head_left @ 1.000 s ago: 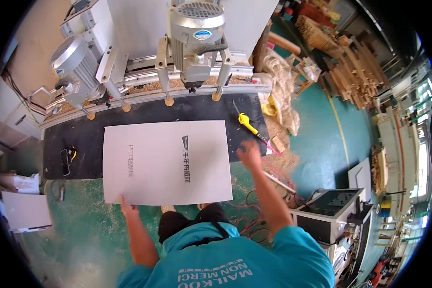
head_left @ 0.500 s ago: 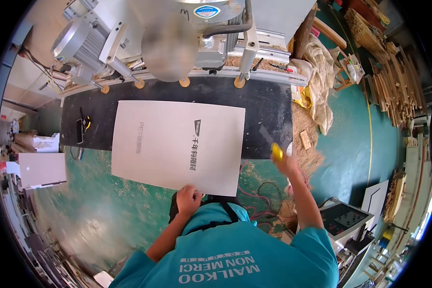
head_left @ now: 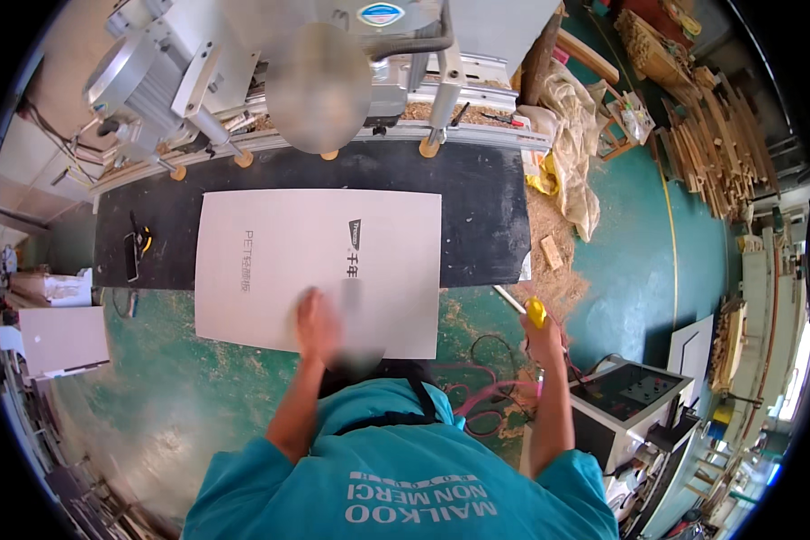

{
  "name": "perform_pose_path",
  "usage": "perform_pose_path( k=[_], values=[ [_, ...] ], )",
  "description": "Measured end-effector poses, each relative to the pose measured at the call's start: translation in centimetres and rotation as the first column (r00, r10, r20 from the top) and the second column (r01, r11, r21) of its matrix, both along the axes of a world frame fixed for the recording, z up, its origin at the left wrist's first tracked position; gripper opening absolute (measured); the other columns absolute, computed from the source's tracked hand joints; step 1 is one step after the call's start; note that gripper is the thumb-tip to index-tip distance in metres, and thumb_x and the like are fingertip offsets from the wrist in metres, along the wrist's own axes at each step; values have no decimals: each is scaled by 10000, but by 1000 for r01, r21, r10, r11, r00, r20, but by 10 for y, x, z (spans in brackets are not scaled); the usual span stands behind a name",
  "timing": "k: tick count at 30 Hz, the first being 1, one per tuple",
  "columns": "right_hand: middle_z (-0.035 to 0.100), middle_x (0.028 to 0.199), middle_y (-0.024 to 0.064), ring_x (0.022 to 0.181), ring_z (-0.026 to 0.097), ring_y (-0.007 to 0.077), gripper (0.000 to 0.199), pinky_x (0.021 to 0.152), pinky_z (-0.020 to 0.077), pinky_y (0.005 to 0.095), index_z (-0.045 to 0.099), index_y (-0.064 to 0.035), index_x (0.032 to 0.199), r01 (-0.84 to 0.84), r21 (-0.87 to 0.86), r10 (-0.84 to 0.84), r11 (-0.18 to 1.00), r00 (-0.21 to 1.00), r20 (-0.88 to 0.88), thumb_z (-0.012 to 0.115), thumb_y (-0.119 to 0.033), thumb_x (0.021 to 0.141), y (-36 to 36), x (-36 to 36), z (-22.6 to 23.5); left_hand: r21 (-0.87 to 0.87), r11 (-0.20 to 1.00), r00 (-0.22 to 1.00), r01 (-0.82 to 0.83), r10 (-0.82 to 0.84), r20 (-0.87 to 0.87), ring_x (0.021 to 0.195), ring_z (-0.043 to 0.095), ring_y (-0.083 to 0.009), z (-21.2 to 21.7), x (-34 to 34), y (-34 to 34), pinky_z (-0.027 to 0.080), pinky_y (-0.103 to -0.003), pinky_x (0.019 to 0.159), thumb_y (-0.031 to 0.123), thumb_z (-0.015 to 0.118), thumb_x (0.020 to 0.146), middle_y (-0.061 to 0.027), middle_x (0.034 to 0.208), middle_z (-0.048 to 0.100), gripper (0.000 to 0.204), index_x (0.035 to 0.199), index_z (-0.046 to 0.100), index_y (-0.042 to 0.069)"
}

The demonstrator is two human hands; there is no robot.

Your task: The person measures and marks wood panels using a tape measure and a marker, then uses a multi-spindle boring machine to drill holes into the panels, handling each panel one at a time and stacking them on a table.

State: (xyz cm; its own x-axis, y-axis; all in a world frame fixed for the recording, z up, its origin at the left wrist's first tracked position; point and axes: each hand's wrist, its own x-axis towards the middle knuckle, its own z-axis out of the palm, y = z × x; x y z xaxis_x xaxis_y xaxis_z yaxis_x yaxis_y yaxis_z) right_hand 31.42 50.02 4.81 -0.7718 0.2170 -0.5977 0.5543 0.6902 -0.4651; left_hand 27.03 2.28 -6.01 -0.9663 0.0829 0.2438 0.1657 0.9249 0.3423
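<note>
A large pale board [head_left: 283,243] with dark printing lies flat across the black machine table, its near edge jutting out toward me. My left hand [head_left: 317,324] is over the board's near part, its fingers smeared by motion. Out past the board's right side, my right hand [head_left: 544,340] is closed around a yellow-bodied air blow gun [head_left: 535,311]. The gun's thin pale nozzle points up and left, toward the table's near edge. Pink hose lies on the floor between the board and my right arm; its join to the gun is hidden.
A machine with motors [head_left: 139,81] and rods stands behind the black table [head_left: 486,211]. A tape measure [head_left: 145,239] and a dark phone-like object lie at the table's left. Sawdust [head_left: 562,292] and a sack [head_left: 578,171] are to the right, with a control box [head_left: 634,396] nearer me.
My left hand has moved from the board's near edge up over its surface. My right hand has drawn down toward me with the air blow gun. The whole view has shifted slightly.
</note>
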Motion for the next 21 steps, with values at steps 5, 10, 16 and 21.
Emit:
perform_pose_path(
  k=[5, 10, 16, 21],
  values=[
    [692, 854, 169, 847, 655, 322, 425, 719, 484, 461, 654, -25, 866, -558, -187, 588, 808, 784, 199, 666, -450, 851, -138, -16, 54, -189, 831, 841, -524, 540, 41, 1430, 293, -329, -20, -5, -148, 236, -477, 1163, 360, 538, 933, -138, 1515, 379, 567, 1446, 426, 145],
    [682, 744, 136, 672, 658, 243, 478, 580, 492, 403, 682, -14, 882, 40, 32, -37, 999, 995, -90, 642, -490, 870, -161, -35, 2, -169, 636, 628, -753, 771, 108, 1324, 397, -375, -81, 12, -314, 359, -498, 1057, 495, 428, 969, -172, 1440, 448, 561, 1403, 468, 143],
    [673, 744, 89, 676, 629, 188, 378, 619, 501, 371, 673, -25, 870, -335, -260, 365, 906, 928, 75, 694, -401, 844, -326, -42, 21, -33, 635, 524, -772, 666, 531, 887, 669, -439, -33, 2, -300, 516, -548, 800, 621, 295, 970, -216, 955, 709, 729, 928, 718, 28],
    [718, 930, 174, 812, 670, 427, 514, 738, 542, 475, 622, -57, 1156, -914, -9, 855, 406, 383, -351, 568, -491, 886, -431, -62, -12, 598, 511, 783, -618, 330, 528, 842, 651, -452, -76, 27, -342, 493, -516, 737, 573, 413, 971, -246, 898, 686, 637, 916, 700, 7]
  ],
)
